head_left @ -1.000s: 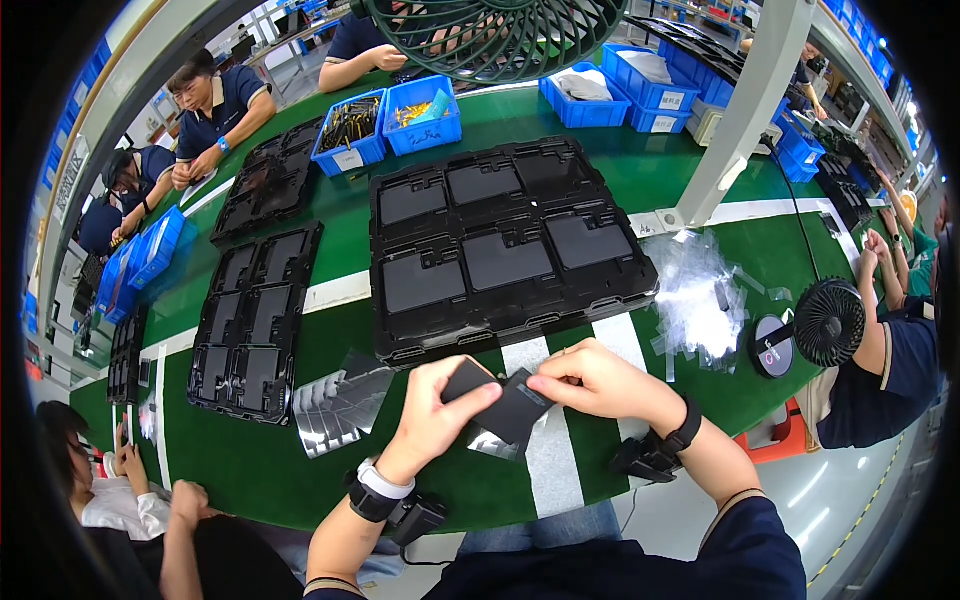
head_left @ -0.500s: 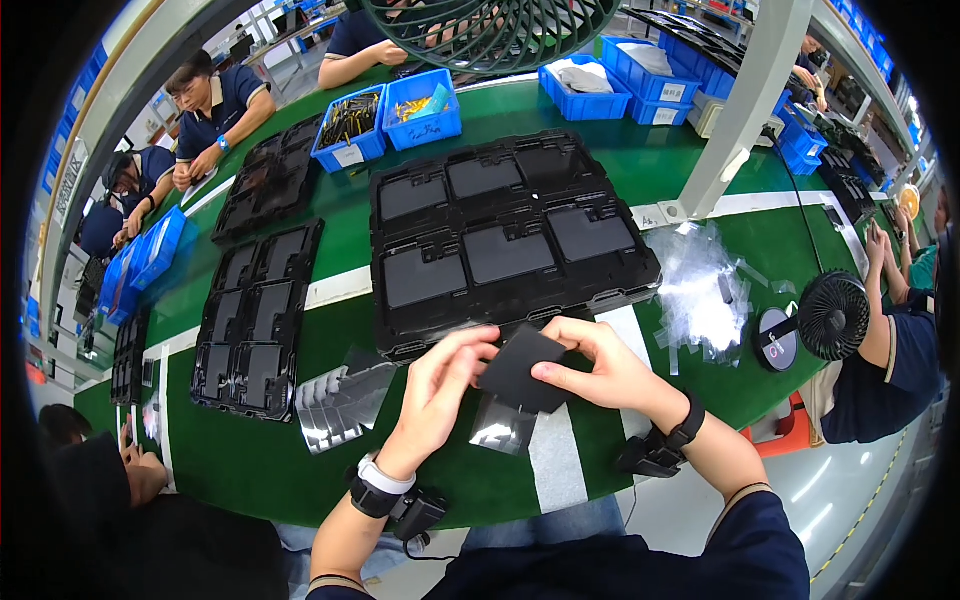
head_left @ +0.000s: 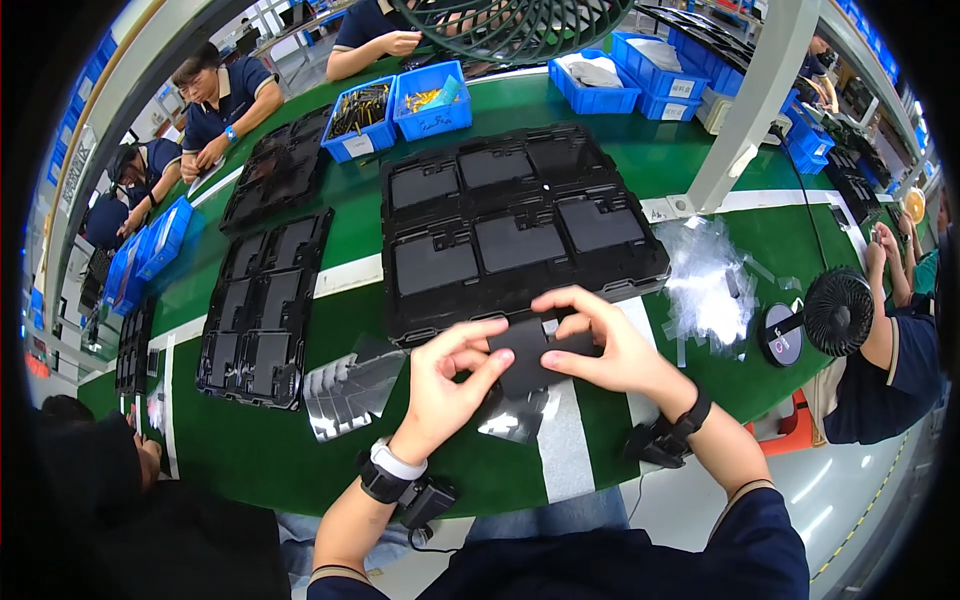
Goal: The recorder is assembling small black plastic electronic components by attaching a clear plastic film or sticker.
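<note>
A flat, dark rectangular panel [head_left: 528, 368] is held between my two hands, just in front of the large black tray. My left hand [head_left: 445, 385] grips its left edge with thumb and index finger. My right hand [head_left: 625, 350] pinches its right side, the thumb on the face and the fingers bent at the far edge. A small pale spot shows near the panel's far edge. Beneath the hands lies a sheet of clear film [head_left: 515, 422] on the green tabletop. The black tray [head_left: 455, 312] holds several similar dark panels in its pockets.
Film with dark strips [head_left: 345, 400] lies left of my hands, near another black tray [head_left: 205, 385]. Clear scraps [head_left: 705, 285] pile up at right, beside a small fan [head_left: 838, 312]. Blue bins [head_left: 435, 120] stand behind. A grey post [head_left: 740, 130] rises at right. Co-workers sit around.
The panel has turned from a slanted angle to a squarer one. My left thumb and index finger have closed on its left edge. The view has shifted slightly.
</note>
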Motion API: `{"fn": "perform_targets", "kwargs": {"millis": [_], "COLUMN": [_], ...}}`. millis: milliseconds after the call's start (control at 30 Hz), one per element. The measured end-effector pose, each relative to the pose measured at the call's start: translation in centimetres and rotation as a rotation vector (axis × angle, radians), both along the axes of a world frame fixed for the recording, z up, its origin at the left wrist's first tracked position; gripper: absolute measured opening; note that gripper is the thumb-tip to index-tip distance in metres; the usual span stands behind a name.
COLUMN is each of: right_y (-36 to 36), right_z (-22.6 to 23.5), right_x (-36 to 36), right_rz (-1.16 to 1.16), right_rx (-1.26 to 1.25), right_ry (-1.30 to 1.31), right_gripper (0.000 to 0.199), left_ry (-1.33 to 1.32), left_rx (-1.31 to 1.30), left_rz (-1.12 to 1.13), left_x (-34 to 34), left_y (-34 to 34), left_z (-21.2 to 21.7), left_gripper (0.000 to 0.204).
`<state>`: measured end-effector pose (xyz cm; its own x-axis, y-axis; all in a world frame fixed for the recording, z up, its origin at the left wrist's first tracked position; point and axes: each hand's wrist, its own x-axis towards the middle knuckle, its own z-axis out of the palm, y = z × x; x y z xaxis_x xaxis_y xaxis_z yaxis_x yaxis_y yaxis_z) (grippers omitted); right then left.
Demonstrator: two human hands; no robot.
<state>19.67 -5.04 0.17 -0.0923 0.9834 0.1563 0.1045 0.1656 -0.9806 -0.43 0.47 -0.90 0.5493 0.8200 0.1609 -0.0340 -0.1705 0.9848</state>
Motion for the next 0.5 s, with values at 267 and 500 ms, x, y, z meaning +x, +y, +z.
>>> {"fn": "perform_targets", "kwargs": {"millis": [267, 500], "right_y": [7.1, 15.5], "right_z": [3.5, 0.9], "right_x": [6.4, 12.1], "right_rz": [-0.542, -0.712], "right_rx": [0.239, 0.227], "right_ry": [-0.310, -1.021], "right_gripper": [0.031, 0.043], "left_ry": [0.290, 0.451], "left_rx": [0.008, 0.267], "left_rz": [-0.143, -0.366], "left_x": [-0.5, -0.9], "left_y": [2.1, 2.5], "left_z": [1.3, 0.6], "left_gripper": [0.018, 0.032]}}
